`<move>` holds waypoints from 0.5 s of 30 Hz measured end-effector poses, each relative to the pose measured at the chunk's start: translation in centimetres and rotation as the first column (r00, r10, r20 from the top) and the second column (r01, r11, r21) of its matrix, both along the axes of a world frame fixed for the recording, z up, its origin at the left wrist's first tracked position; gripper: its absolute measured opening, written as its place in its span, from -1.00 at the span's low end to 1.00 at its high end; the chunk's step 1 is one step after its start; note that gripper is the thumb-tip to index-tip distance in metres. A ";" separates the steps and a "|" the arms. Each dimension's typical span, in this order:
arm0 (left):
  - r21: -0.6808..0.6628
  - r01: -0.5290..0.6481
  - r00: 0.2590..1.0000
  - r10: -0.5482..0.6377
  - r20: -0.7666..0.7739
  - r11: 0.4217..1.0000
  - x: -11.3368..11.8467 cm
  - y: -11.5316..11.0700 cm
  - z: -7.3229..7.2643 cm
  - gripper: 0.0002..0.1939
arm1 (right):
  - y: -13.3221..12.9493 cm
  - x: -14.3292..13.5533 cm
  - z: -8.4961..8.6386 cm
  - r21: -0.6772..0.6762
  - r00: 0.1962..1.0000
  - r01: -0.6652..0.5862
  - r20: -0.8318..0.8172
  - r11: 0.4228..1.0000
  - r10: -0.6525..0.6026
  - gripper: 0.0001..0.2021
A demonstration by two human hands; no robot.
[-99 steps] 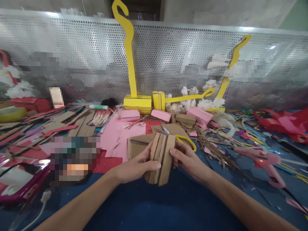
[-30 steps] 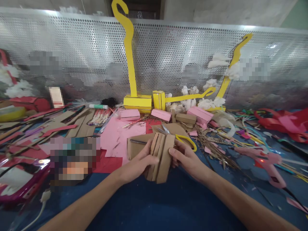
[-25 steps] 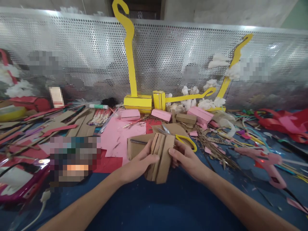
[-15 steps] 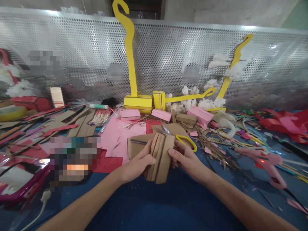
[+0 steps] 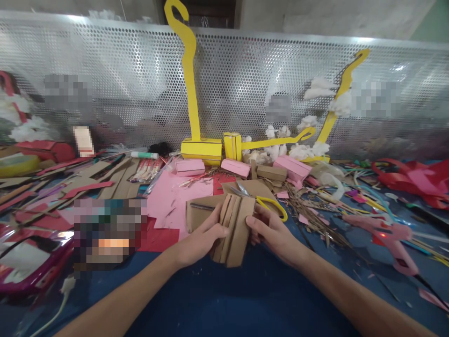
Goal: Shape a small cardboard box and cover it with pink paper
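A folded brown cardboard piece (image 5: 238, 234) with lengthwise creases is held between both hands above the blue tabletop. My left hand (image 5: 205, 236) grips its left side, thumb on the front face. On its right edge my right hand (image 5: 271, 229) is closed, thumb in front and the other fingers partly hidden behind. Yellow-handled scissors (image 5: 271, 206) lie just behind my right hand, on a flat cardboard sheet (image 5: 261, 188). Another cardboard piece (image 5: 198, 215) lies behind my left hand.
Pink paper (image 5: 163, 201) and small pink boxes (image 5: 189, 167) lie further back. A pink glue gun (image 5: 393, 238) rests at the right, near dry twigs (image 5: 315, 215). Yellow hooked shapes (image 5: 201, 149) stand before a perforated metal panel (image 5: 231, 84). A cable (image 5: 63, 299) runs at lower left.
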State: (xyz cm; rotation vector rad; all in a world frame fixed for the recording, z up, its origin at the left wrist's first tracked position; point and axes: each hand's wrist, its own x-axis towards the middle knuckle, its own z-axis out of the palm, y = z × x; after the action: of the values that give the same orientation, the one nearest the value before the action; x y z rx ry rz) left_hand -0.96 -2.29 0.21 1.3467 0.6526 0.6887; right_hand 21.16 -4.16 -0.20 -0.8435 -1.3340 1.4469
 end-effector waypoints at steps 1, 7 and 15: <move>0.005 0.005 1.000 -0.005 0.008 1.000 0.0 0.0 -0.1 -0.15 | 0.0 0.0 0.0 0.001 1.000 0.001 -0.002 1.000 -0.001 -0.61; -0.022 0.044 0.997 -0.042 0.062 0.999 0.1 0.2 -0.3 -0.09 | -0.1 -0.1 0.1 -0.020 1.000 0.008 -0.013 1.000 -0.008 -0.61; -0.052 -0.011 0.998 0.014 0.065 0.999 0.2 -0.1 -0.1 -0.15 | 0.0 0.0 0.0 -0.002 1.000 0.011 0.008 1.000 -0.011 -0.61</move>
State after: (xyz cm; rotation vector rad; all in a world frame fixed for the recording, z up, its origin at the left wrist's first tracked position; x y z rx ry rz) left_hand -0.72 -2.44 0.14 1.2687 0.6230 0.7182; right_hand 21.21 -4.18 -0.18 -0.8574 -1.3318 1.4384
